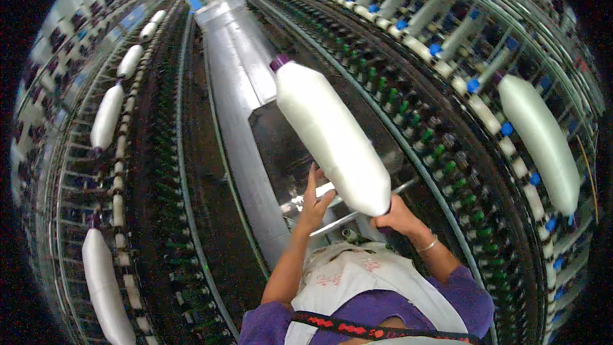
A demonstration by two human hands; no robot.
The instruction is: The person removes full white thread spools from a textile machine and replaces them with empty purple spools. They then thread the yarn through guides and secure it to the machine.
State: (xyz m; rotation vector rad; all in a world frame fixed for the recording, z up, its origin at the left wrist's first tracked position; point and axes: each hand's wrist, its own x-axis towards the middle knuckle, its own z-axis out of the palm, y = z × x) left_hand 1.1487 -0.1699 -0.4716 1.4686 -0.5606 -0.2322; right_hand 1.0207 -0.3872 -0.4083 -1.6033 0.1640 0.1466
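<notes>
A large white roving bobbin point(332, 137) slants across the middle in front of me, its purple tube end point(279, 62) pointing away to the far left. My right hand point(399, 216) is closed round its near end, where the tube is mostly hidden by the fingers. Just left of the bobbin's lower half, my left hand point(313, 204) has its fingers stretched out and the thumb apart. Its fingertips come up against the bobbin's side; whether they press on it I cannot tell.
Spinning frames with green-topped spindles point(389, 98) run along both sides. More white bobbins hang at the left point(107, 117) and a long bobbin point(539, 144) at the right. A metal cart point(233, 64) fills the aisle ahead, its rail point(335, 223) close to my waist.
</notes>
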